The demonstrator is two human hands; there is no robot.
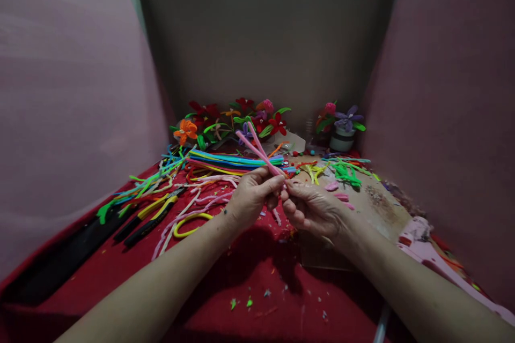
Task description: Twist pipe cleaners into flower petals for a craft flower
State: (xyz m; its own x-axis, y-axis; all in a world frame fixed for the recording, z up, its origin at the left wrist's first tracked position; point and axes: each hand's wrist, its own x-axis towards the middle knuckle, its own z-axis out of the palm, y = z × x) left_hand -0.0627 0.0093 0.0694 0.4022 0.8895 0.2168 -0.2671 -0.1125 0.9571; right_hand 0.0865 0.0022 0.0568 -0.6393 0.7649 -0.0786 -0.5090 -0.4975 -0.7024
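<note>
Pink pipe cleaners [260,151] rise from my pinched fingers, two fuzzy lengths crossing and spreading toward the upper left. My left hand [255,195] is closed around their lower part, thumb on top. Close against it, my right hand [311,204] pinches the lower end between thumb and forefinger, its other fingers curled. The fingers hide just how that end is shaped. Behind my hands lies a bundle of blue, red and yellow pipe cleaners [225,161]. Short looped pink pieces [341,196] rest to the right of my right hand.
Yellow-handled pliers [151,217] and a yellow scissor handle [191,225] lie left on the red cloth [241,300]. Green pieces [346,174] sit on a stained cardboard [382,209]. Pipe-cleaner flowers [241,118] and a small pot [341,138] stand at the back. A pink glue gun [434,260] is right.
</note>
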